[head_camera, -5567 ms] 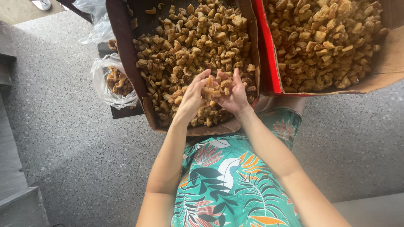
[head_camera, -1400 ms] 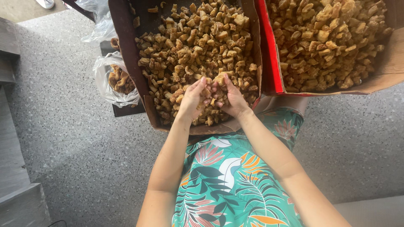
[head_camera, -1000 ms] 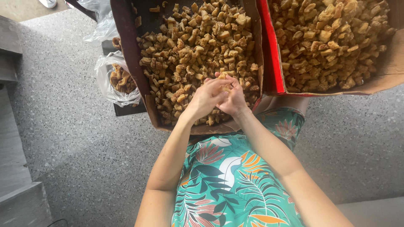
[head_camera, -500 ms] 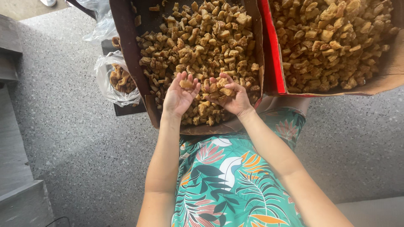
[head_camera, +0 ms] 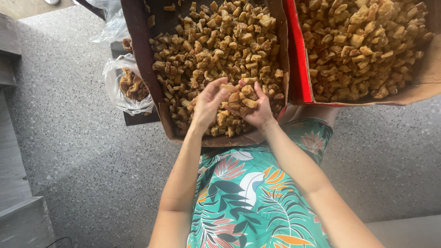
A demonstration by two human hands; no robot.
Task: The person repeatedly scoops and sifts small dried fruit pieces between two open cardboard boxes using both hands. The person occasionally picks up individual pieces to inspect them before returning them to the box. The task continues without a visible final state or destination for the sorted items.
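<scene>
A heap of brown fried pieces (head_camera: pixel 240 94) is cupped between the left hand (head_camera: pixel 207 103) and right hand (head_camera: pixel 256 108), held just above the near end of the brown cardboard box (head_camera: pixel 138 55).

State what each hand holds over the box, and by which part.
Both the left hand and right hand cup a small heap of golden-brown fried pieces from below, on palms and curled fingers, over the brown cardboard box.

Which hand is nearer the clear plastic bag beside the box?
Left. The left hand is over the box's middle, toward the plastic bag; the right hand sits farther away.
</scene>
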